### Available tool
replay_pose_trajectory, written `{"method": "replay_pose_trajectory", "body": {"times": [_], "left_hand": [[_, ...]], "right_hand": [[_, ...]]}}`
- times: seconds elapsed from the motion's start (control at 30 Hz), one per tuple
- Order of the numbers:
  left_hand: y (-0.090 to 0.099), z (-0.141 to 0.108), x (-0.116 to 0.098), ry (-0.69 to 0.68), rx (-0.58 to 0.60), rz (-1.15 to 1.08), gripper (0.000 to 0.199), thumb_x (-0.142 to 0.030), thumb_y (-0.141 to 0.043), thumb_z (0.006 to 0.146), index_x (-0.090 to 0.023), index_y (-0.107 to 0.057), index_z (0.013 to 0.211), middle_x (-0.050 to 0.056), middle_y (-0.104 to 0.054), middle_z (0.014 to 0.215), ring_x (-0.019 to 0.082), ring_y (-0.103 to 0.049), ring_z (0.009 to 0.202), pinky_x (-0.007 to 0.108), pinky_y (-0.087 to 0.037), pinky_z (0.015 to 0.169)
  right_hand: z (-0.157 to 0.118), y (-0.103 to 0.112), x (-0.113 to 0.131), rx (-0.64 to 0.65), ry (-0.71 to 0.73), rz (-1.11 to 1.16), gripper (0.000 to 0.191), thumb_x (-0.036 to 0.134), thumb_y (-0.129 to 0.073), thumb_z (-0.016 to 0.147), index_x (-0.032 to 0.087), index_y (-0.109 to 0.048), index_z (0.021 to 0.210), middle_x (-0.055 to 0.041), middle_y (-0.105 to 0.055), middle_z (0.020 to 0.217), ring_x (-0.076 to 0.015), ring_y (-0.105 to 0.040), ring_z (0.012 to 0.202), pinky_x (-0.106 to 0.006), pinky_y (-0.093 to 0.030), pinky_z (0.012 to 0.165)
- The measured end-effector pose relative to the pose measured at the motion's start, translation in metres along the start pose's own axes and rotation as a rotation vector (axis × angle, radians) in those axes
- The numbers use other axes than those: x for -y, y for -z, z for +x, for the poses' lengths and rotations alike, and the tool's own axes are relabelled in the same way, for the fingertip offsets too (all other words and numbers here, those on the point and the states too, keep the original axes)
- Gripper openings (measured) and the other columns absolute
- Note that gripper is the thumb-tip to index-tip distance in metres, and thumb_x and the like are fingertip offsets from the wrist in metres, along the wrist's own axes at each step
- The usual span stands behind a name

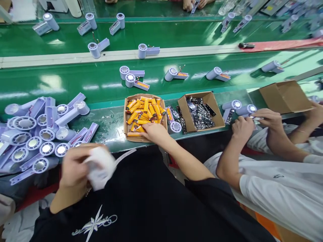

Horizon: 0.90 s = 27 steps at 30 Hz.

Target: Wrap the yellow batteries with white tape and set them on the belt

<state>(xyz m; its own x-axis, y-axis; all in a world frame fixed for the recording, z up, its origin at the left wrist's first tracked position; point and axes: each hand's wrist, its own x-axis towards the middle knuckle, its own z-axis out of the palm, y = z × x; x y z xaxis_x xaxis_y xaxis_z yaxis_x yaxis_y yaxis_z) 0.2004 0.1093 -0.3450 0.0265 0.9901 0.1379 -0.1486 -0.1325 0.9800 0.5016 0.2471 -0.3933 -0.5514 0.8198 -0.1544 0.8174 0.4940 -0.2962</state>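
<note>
My left hand is closed around a white paper-like roll, blurred by motion, with a loose thin strip trailing to the right. It is just in front of the bench edge, near a heap of lavender fan housings. My right hand reaches into a low cardboard box full of orange wired batteries. Its fingers are bent down onto a battery at the box's near side, their tips partly hidden.
Right of the batteries, an open carton holds dark circuit boards. Beyond the bench runs a green conveyor with several spaced-out housings. A co-worker's hands work close on the right; another person's hands show across the line.
</note>
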Motion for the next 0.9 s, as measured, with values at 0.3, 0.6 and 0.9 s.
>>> {"method": "replay_pose_trajectory", "body": {"times": [0.3, 0.6, 0.9], "left_hand": [[-0.043, 0.045, 0.040, 0.060, 0.242, 0.470, 0.056, -0.068, -0.059, 0.105, -0.018, -0.082, 0.094, 0.009, -0.082, 0.093, 0.021, -0.075, 0.085, 0.031, -0.059, 0.082], [-0.056, 0.054, 0.045, 0.172, 0.344, 0.296, 0.060, -0.073, -0.065, 0.099, -0.016, -0.082, 0.088, 0.008, -0.080, 0.082, 0.018, -0.069, 0.070, 0.027, -0.056, 0.067], [-0.055, 0.050, 0.025, -0.126, 0.361, 0.592, 0.049, -0.060, -0.055, 0.110, -0.019, -0.083, 0.108, 0.009, -0.082, 0.099, 0.021, -0.074, 0.089, 0.032, -0.058, 0.089]], "right_hand": [[-0.022, -0.002, -0.054, -0.035, 0.060, 0.937, 0.051, 0.058, -0.083, 0.090, 0.017, -0.085, 0.120, -0.0075, -0.084, 0.097, -0.0186, -0.076, 0.081, -0.031, -0.062, 0.076], [-0.023, 0.034, -0.038, -0.360, 0.326, 0.962, 0.043, 0.060, -0.089, 0.086, 0.024, -0.086, 0.108, -0.0095, -0.083, 0.110, -0.0242, -0.079, 0.103, -0.043, -0.064, 0.101], [-0.052, 0.040, -0.002, -0.097, 0.175, 1.210, 0.040, 0.046, -0.093, 0.086, 0.022, -0.084, 0.117, -0.0062, -0.087, 0.107, -0.0227, -0.085, 0.096, -0.036, -0.071, 0.095]]}}
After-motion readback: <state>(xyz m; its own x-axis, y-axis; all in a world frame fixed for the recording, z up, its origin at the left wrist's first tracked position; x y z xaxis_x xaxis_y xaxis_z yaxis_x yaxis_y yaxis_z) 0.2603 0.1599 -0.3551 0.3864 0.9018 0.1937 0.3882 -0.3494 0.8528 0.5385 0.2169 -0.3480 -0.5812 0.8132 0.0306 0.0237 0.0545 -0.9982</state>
